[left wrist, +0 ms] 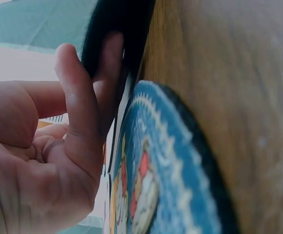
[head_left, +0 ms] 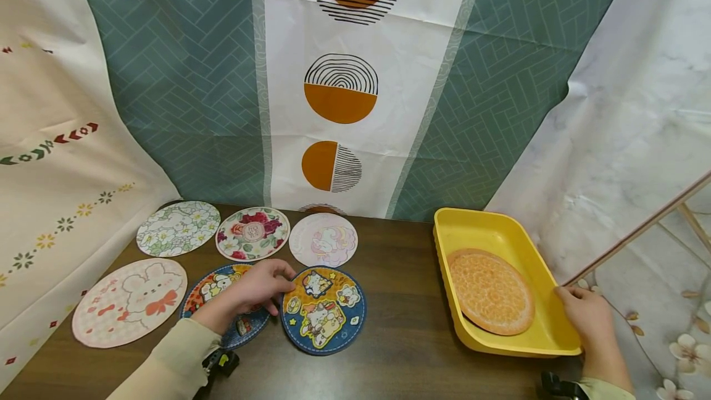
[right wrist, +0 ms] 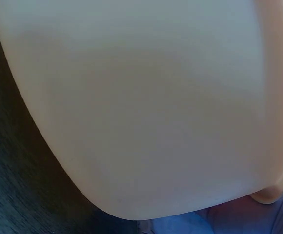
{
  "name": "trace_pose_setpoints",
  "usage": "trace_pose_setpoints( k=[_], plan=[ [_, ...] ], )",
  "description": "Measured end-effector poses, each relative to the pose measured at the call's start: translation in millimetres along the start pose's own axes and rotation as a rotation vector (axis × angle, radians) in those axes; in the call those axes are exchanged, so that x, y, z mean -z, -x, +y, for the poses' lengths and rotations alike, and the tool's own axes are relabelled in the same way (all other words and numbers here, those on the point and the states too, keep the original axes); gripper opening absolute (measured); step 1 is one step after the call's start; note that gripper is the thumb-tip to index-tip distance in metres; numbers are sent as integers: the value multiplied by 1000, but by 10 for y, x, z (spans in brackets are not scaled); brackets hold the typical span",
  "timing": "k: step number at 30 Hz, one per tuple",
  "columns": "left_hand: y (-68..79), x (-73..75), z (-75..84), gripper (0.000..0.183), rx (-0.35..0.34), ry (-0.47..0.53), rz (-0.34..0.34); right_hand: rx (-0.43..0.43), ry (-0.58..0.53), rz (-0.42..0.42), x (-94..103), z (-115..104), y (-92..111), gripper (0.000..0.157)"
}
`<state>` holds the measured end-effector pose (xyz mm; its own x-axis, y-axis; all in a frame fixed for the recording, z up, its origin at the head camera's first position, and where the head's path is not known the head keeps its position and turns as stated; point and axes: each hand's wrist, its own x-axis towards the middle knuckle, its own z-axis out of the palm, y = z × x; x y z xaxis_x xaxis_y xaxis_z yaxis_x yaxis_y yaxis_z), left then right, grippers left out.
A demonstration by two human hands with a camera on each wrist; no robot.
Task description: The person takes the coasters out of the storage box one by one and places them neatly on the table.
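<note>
My left hand (head_left: 258,289) pinches the left edge of a round blue-and-orange cartoon mat (head_left: 324,320). In the left wrist view the mat's dark underside (left wrist: 124,17) shows between thumb and fingers, tilted up off the table. A similar blue cartoon mat (head_left: 244,329) lies under my left wrist, partly hidden by it. At the right, my right hand (head_left: 591,316) grips the right rim of a yellow tray (head_left: 489,227). Inside the tray lies a round orange-slice mat (head_left: 491,292). The tray's outer wall (right wrist: 146,122) fills most of the right wrist view.
A bunny mat (head_left: 133,301) lies at the left. Along the back are a green floral mat (head_left: 178,228), a rose mat (head_left: 252,233) and a pale pink unicorn mat (head_left: 323,239). Brown wooden table (head_left: 400,301) shows between mats and tray. Patterned cloths hang behind and beside it.
</note>
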<state>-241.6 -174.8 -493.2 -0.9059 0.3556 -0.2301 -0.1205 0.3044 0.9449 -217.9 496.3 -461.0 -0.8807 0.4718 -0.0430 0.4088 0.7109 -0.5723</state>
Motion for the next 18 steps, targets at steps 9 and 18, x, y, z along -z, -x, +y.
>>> trace_pose_setpoints(
  k=[9, 18],
  plan=[
    [70, -1, 71, 16, 21, -98, 10, -3, -8, -9, 4, 13, -24, 62],
    [87, 0, 45, 12, 35, -182, 33, 7, 2, 8, -3, 23, -19, 59]
  ],
)
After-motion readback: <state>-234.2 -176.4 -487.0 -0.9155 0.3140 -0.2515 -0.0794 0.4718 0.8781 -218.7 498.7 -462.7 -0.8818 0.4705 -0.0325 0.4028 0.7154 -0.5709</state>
